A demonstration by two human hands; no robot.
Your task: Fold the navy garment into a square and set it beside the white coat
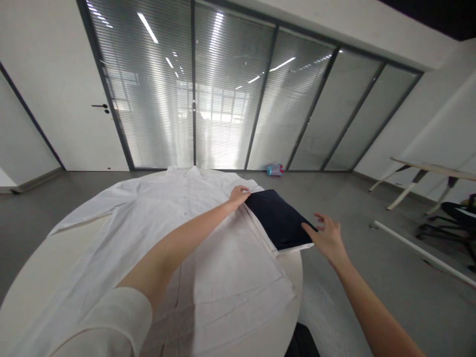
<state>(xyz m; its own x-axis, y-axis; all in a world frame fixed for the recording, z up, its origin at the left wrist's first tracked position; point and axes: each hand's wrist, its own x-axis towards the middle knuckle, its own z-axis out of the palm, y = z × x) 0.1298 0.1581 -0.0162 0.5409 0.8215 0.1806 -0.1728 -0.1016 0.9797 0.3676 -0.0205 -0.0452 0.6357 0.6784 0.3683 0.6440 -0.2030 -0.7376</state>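
A white button-front garment (163,198) lies spread over a round table (40,277), with one sleeve reaching out to the left. On its right side rests a folded dark navy cloth (278,218), with white fabric layers showing beneath its edges. My left hand (240,195) is closed at the far left corner of the navy cloth, its fingertips pinched there. At the right edge, my right hand (327,237) touches the cloth with its thumb. The other fingers are spread apart, out past the table's edge.
Glass partitions with blinds (223,99) stand behind the table, beside a white door (74,99). A striped package (275,170) lies on the floor. At right are a wooden-topped table (439,167), a black chair (457,213) and a white pole (424,253).
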